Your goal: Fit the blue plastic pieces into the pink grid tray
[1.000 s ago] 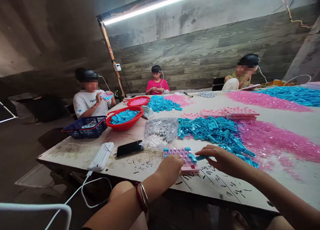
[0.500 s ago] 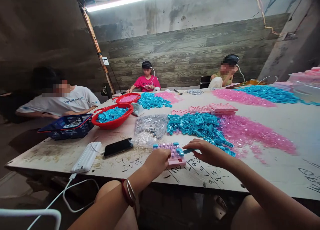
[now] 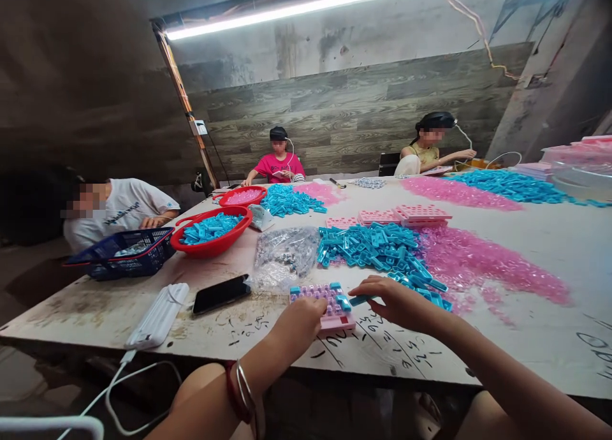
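A pink plastic frame (image 3: pixel 338 322) lies on the table near its front edge, set with small clear-purple pieces and a few blue ones. Over its left part, my left hand (image 3: pixel 302 324) is closed, with thumb and fingers pressed together; whatever they pinch is hidden. Just right of the frame, my right hand (image 3: pixel 393 298) grips a blue plastic piece (image 3: pixel 361 300) between thumb and fingers. Beyond it spreads a heap of blue plastic pieces (image 3: pixel 368 243), beside a pile of pink translucent pieces (image 3: pixel 488 261).
A clear plastic bag (image 3: pixel 285 255) of small parts sits behind the frame. Leftward are a phone (image 3: pixel 222 293), a white power bank (image 3: pixel 159 317), a red basket (image 3: pixel 210 245) of blue pieces and a blue basket (image 3: pixel 127 255). Stacked pink frames (image 3: pixel 421 214) stand behind the heap. Three people sit around the table.
The head view has shifted slightly. Both my hands stay almost in place at the frame. The person at the far right has lowered a hand from the head and reaches rightward.
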The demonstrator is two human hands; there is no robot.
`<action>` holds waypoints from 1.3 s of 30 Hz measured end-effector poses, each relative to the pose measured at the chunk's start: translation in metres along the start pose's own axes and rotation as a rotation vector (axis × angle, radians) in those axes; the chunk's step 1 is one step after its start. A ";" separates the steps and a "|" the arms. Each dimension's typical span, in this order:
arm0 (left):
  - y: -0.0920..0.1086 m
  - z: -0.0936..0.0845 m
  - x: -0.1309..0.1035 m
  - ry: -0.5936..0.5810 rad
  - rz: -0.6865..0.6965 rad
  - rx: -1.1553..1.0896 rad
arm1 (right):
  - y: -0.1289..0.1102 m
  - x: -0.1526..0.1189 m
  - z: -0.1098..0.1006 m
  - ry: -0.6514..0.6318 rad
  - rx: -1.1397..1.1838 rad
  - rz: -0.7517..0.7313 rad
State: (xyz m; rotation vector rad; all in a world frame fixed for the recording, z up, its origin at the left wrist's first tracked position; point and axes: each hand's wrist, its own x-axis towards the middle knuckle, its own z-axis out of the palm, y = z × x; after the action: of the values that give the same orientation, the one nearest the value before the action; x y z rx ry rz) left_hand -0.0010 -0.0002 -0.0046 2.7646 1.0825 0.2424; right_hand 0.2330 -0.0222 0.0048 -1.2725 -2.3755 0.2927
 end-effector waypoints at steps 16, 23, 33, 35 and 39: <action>-0.010 0.009 0.003 -0.016 0.016 -0.049 | -0.012 0.006 0.005 0.025 0.142 0.004; 0.002 -0.009 0.001 0.167 -0.007 -0.216 | -0.023 0.018 0.021 0.048 0.511 0.237; -0.013 -0.021 -0.003 0.094 -0.105 -0.260 | -0.032 0.026 0.044 0.092 0.303 0.071; -0.016 -0.023 -0.005 0.049 -0.142 -0.253 | -0.031 0.027 0.046 0.095 0.180 0.008; -0.018 -0.022 -0.011 0.003 -0.204 -0.217 | -0.030 0.031 0.051 0.059 0.091 -0.072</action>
State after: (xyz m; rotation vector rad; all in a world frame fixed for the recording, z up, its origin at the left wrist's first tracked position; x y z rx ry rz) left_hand -0.0251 0.0071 0.0122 2.4451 1.2487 0.3169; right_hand 0.1723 -0.0128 -0.0206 -1.1367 -2.3247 0.3327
